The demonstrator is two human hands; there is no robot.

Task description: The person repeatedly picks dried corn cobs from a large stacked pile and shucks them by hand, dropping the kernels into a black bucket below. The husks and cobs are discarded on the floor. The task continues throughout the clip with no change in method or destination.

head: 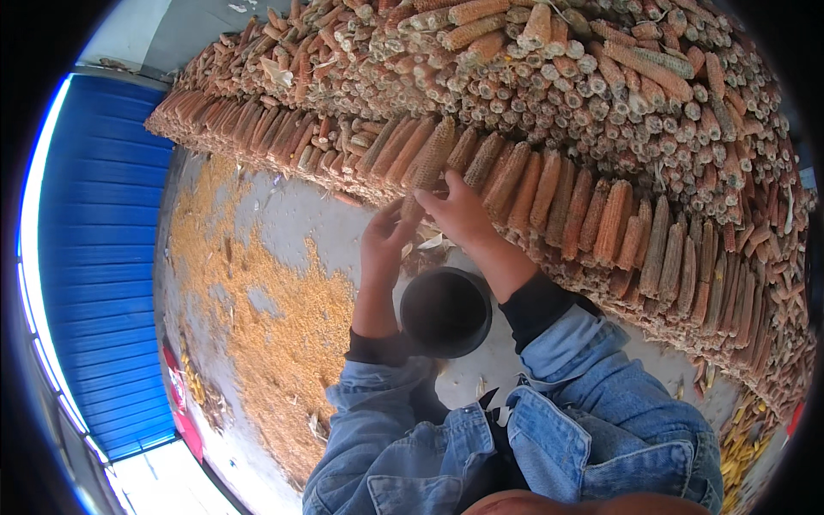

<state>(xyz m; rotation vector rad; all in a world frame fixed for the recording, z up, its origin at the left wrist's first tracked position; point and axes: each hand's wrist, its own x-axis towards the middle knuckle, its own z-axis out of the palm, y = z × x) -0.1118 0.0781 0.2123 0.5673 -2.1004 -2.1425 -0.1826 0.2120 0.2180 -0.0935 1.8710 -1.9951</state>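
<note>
Both my hands are on one bare corn cob [432,156] in front of the stacked cobs. My left hand [388,237] grips its lower end. My right hand [456,209] touches its right side with thumb and fingers apart; whether it grips the cob cannot be told. The cob tilts, its upper end against the row of stacked corn cobs [544,187]. A dark round bucket [445,312] stands below my hands, between my forearms; its inside is too dark to make out.
The long pile of corn cobs [502,90] rises ahead and curves down to the right. Loose corn kernels [290,315] cover much of the floor at left, beside a blue corrugated metal panel [103,257]. Yellow ears of corn [740,457] lie at lower right.
</note>
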